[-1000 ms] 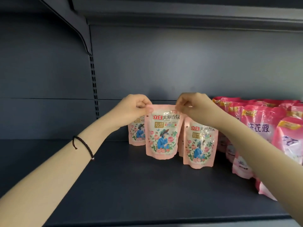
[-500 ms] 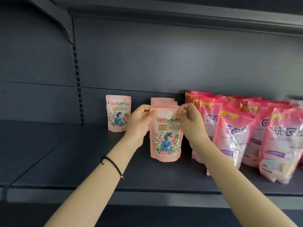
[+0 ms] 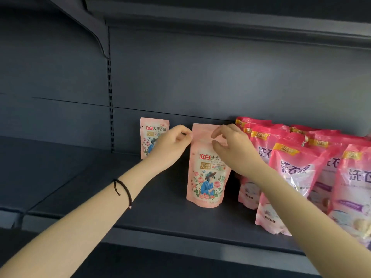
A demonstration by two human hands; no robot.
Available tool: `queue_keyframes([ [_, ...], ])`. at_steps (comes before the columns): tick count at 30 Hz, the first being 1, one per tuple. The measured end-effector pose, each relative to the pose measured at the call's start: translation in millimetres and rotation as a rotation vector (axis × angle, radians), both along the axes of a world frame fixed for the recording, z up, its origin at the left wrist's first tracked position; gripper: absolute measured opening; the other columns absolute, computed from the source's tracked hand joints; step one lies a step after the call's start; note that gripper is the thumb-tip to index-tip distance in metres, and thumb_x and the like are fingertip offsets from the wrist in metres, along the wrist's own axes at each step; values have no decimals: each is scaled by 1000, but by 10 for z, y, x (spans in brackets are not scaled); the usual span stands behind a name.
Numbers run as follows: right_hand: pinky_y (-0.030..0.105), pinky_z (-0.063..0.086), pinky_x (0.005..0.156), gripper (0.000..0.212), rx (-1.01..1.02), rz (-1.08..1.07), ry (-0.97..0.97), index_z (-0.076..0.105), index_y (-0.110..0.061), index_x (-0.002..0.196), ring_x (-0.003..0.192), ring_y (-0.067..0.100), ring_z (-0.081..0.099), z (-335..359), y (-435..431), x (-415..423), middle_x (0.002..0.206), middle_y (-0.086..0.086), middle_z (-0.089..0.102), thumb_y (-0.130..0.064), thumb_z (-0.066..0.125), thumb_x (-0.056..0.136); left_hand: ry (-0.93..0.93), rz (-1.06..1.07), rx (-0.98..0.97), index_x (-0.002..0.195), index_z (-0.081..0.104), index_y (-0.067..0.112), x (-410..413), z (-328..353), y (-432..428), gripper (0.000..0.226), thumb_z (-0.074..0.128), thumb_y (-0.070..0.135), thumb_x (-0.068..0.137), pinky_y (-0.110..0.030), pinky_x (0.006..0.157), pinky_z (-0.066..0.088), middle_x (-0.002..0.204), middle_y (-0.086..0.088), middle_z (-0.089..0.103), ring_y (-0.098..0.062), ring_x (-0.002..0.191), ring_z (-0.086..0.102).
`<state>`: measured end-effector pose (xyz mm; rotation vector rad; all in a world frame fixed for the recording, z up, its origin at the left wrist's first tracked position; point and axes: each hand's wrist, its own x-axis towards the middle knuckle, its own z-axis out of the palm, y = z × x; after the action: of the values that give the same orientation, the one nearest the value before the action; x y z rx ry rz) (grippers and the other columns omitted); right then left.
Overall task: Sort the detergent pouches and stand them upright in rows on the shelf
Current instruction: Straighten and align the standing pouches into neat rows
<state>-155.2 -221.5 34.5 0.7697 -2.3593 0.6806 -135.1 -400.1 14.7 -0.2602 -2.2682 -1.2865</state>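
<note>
A pale pink floral detergent pouch (image 3: 206,177) stands upright on the dark grey shelf (image 3: 156,215), at the front of its row. My left hand (image 3: 172,145) pinches its top left corner. My right hand (image 3: 232,149) is at its top right corner, thumb and forefinger apart and loosely touching the top edge. A second pale pink pouch (image 3: 150,135) stands at the back left, partly hidden by my left hand. Whatever stands directly behind the front pouch is hidden.
Several bright pink pouches (image 3: 291,173) stand in leaning rows at the right, close to my right forearm. The shelf's back panel (image 3: 200,77) and a slotted upright (image 3: 110,109) are behind. An upper shelf (image 3: 220,19) hangs overhead. Bare shelf lies to the left.
The front pouch has come down to stand on the shelf before its row. My right fingers have loosened from its top; my left hand still pinches the corner.
</note>
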Motion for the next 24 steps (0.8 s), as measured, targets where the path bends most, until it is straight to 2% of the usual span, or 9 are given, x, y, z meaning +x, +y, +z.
queue_keyframes([
  [3, 36, 52, 79, 20, 252, 16, 76, 60, -18, 109, 92, 19, 59, 355, -143, -40, 104, -2, 60, -24, 55, 91, 63, 90, -466, 109, 59, 25, 40, 264, -340, 20, 47, 36, 97, -24, 75, 48, 102, 11, 63, -6, 93, 59],
  [5, 35, 51, 78, 22, 434, -8, 76, 57, -24, 111, 95, 21, 59, 576, -322, -98, 105, -4, 62, -30, 53, 90, 107, 179, -761, 111, 57, 27, 4, 430, -588, 23, 45, 40, 97, -24, 61, 41, 100, 12, 60, -8, 89, 57],
  [8, 35, 47, 77, 31, 732, -62, 100, 51, -29, 122, 104, 23, 57, 757, -658, -282, 111, -4, 61, -37, 49, 92, 213, 277, -1067, 113, 56, 26, -185, 567, -981, 28, 41, 43, 96, -30, 68, 39, 101, 6, 62, -16, 94, 57],
  [11, 36, 48, 80, 40, 912, -115, 133, 44, -30, 133, 109, 26, 57, 787, -989, -536, 118, 0, 59, -39, 48, 94, 262, 328, -1260, 114, 56, 25, -459, 596, -1391, 31, 41, 45, 95, -33, 78, 44, 101, 3, 62, -18, 97, 56],
  [18, 32, 44, 71, 44, 1026, -211, 144, 41, -29, 137, 108, 27, 57, 718, -1643, -1242, 125, 5, 57, -41, 46, 94, 206, 330, -1366, 128, 51, 26, -1161, 563, -2038, 41, 38, 49, 96, -34, 87, 43, 117, 0, 61, -19, 110, 54],
  [22, 30, 39, 65, 40, 1010, -214, 10, 48, -26, 129, 103, 24, 57, 671, -1867, -1523, 116, 2, 58, -42, 50, 93, 124, 255, -1255, 128, 52, 29, -1460, 488, -2095, 39, 40, 47, 96, -36, 90, 43, 118, 1, 59, -19, 114, 51],
  [24, 29, 40, 63, 30, 990, -189, -43, 55, -22, 119, 98, 22, 57, 629, -1950, -1599, 109, -1, 60, -38, 50, 94, 94, 207, -1171, 117, 57, 28, -1558, 411, -2106, 30, 42, 43, 95, -35, 88, 42, 111, 3, 59, -19, 111, 52],
])
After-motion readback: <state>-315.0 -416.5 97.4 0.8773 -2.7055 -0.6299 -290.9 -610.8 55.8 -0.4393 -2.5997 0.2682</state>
